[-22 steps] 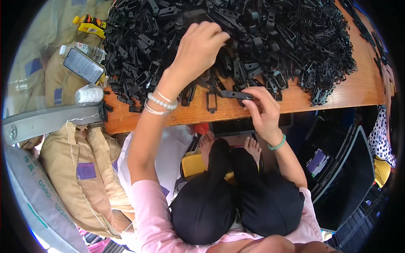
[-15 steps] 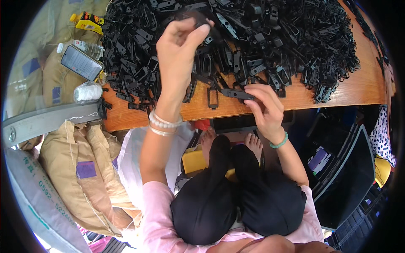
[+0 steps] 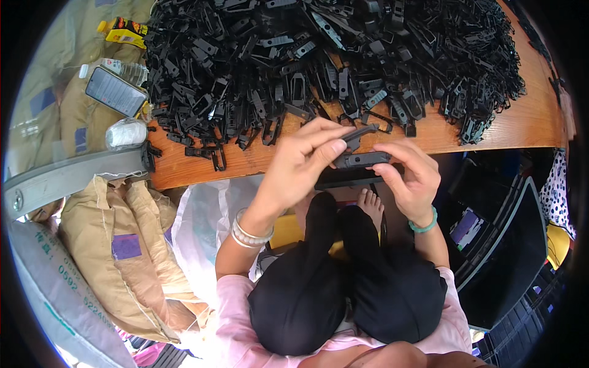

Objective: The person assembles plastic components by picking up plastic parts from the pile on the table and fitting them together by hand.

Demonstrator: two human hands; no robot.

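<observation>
Just past the table's front edge, my left hand (image 3: 300,156) pinches a slim black plastic part (image 3: 356,136) between thumb and fingers. My right hand (image 3: 412,175) grips one end of a second, elongated black plastic part (image 3: 362,160), with a small hole in its side. The two parts are close together, the left one above the right one; whether they touch I cannot tell. Behind them, a big heap of similar black plastic parts (image 3: 270,67) covers much of the wooden table (image 3: 190,172). Some parts are narrow open frames.
Left of the heap are a phone (image 3: 115,92), a clear plastic bottle (image 3: 132,72), a yellow-and-black bottle (image 3: 126,32) and a wrapped white roll (image 3: 126,134). Brown sacks (image 3: 98,245) stand at the left. A dark flat panel (image 3: 512,257) leans at the right, below the table edge.
My left hand has come down and right from over the heap, bringing a black plastic part beside the one in my right hand. My right hand has shifted slightly right and down.
</observation>
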